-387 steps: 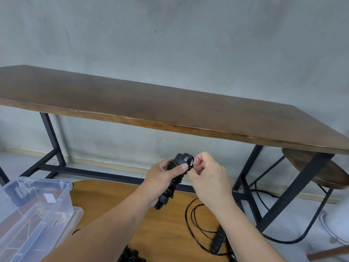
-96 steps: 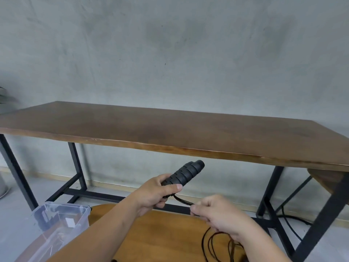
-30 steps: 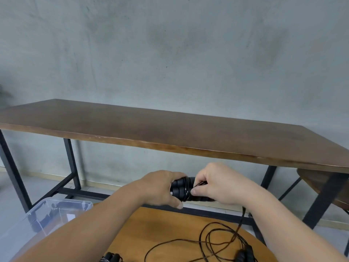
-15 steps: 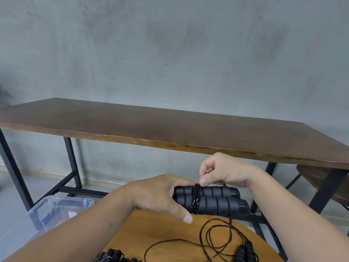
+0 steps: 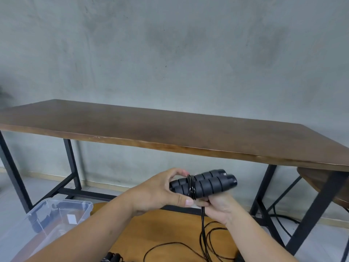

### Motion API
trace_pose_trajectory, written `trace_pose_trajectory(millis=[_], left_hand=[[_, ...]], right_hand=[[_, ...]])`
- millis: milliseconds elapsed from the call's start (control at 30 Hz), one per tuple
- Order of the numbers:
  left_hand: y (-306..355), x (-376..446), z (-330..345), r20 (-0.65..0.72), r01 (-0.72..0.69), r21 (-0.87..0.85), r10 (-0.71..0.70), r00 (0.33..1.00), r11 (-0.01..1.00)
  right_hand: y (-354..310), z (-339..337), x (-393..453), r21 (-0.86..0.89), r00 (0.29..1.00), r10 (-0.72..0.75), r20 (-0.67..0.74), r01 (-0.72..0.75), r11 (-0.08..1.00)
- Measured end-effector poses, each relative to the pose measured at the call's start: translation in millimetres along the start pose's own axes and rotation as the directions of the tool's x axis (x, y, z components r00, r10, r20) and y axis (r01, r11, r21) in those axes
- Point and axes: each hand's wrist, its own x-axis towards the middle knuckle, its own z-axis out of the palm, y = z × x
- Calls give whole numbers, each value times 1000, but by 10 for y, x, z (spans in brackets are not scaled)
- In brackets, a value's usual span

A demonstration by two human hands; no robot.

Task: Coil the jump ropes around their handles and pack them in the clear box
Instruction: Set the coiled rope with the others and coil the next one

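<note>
Bottom left: clear plastic storage box (image 5: 56,214) on the floor, open top, dark shapes inside but too blurred to identify. Just right of it, round light-wood low table (image 5: 151,231), partly hidden by both forearms. Behind everything, long dark-brown wooden tabletop on a black metal frame (image 5: 170,133) spans the view, grey concrete wall (image 5: 170,44) at the back. Round dark wooden stool (image 5: 321,186) far right, tucked under the tabletop edge.

Left hand (image 5: 156,191) grips the left ends of the two black ribbed foam jump-rope handles (image 5: 207,183), held side by side above the low table, roughly level, right ends tilted slightly up. Fingers curled over the top, thumb underneath, tip near the wraps. A few turns of thin black rope (image 5: 203,229) wound round both handles just right of that thumb.

Right hand (image 5: 221,207) sits directly below the handles, fingers curled, pinching the rope where it drops off the coil. Slack hangs straight down and lies in loose loops on the low table. Another black bundle (image 5: 113,259) at the bottom edge, cropped, can't tell what it is.
</note>
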Motion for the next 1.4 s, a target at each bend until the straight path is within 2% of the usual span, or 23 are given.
trace_pose_trajectory(millis=[167,333,433,500,567,667,767,967,1033,1200,1267,1333,1400], left_hand=[[-12,114,-98,-177,-28,-41,20,984,999],[-86,213,-133,-191,-14,31,20,981,999],[-171,266,-134,-200,-8,61,20,980,998],[-229,286,-143,-221,11,93,9,975,996],[-283,303,-158,-231,34,149,1,973,988],[-322,312,-167,-238,63,231,-6,971,971],[-316,314,-163,-215,71,319,-1,977,945],[-243,296,-173,-137,67,401,-12,991,914],[-226,272,-165,-83,52,392,-21,996,918],[-197,202,-91,30,9,326,-20,999,945],[-171,198,-66,54,4,299,-21,998,954],[-98,204,-69,73,-7,328,-18,997,945],[-9,238,-94,96,-21,438,-23,995,899]], right_hand=[[128,145,-58,-5,999,25,-23,-25,1000],[103,289,-151,-266,996,-6,-92,-18,964],[117,301,-200,-479,992,-23,-121,-38,877],[137,295,-223,-648,989,-41,-139,-59,760],[119,309,-246,-814,989,-68,-135,-72,576],[48,359,-271,-958,996,-80,-49,-25,286],[-77,417,-296,-1000,995,-97,29,30,1],[-520,573,-304,-957,994,-8,105,99,-271],[-639,593,-281,-953,994,24,110,113,-281],[-941,478,-160,-988,993,39,115,119,-104],[-1019,442,-115,-985,988,58,145,149,-86],[-1050,429,-77,-983,985,68,159,164,-79],[-1045,432,-37,-982,984,79,158,165,-89]])
